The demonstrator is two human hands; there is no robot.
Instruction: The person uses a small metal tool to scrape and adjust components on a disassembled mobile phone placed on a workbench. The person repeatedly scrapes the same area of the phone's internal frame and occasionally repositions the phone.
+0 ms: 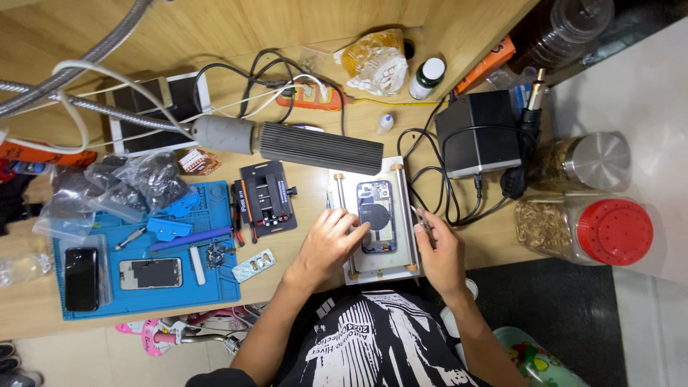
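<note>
Left hand (326,240) rests open, fingers spread on the opened blue phone (377,215) that lies in a white clamp frame (373,269) near the front edge of the wooden surface (301,254). Right hand (438,251) pinches thin metal tweezers (421,221) at the phone's right side. Judging by this, disassembly work inside the phone is under way; the next move calls for steady pressure and a fine tip placement.

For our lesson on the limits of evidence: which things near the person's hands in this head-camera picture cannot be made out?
- Head view: what the right hand grips; only a thin metal tip shows.
- Lower edge of the opened blue phone body: the left hand covers it.
- Phone's inner parts: too small.
- White clamp plate: partly under both hands.
</note>
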